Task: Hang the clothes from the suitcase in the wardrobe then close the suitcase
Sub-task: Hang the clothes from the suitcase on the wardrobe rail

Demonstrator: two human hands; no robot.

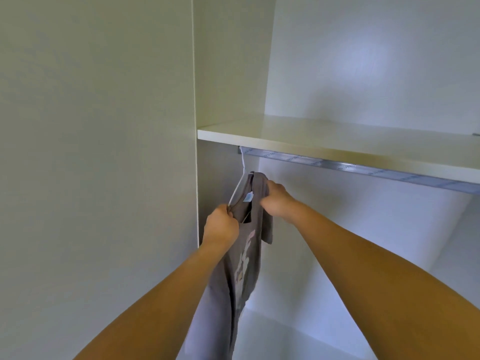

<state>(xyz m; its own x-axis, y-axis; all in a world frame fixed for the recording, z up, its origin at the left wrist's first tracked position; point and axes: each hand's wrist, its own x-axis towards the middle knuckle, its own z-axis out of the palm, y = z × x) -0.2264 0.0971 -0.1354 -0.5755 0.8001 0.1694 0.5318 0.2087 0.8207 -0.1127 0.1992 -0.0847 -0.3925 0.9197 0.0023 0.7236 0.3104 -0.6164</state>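
A grey T-shirt (pixel 244 255) with a pale print hangs on a white hanger (pixel 240 178), whose hook is over the metal rail (pixel 363 168) at its far left end. My left hand (pixel 220 224) grips the shirt's near shoulder where the hanger arm enters it. My right hand (pixel 278 201) grips the far shoulder of the shirt near the collar. A small white label shows inside the neck. The suitcase is out of view.
The rail runs under a cream shelf (pixel 337 141) inside the open wardrobe. The wardrobe's left side panel (pixel 104 152) stands close beside the shirt. Below the rail the pale back wall (pixel 337 242) and floor of the compartment show to the right.
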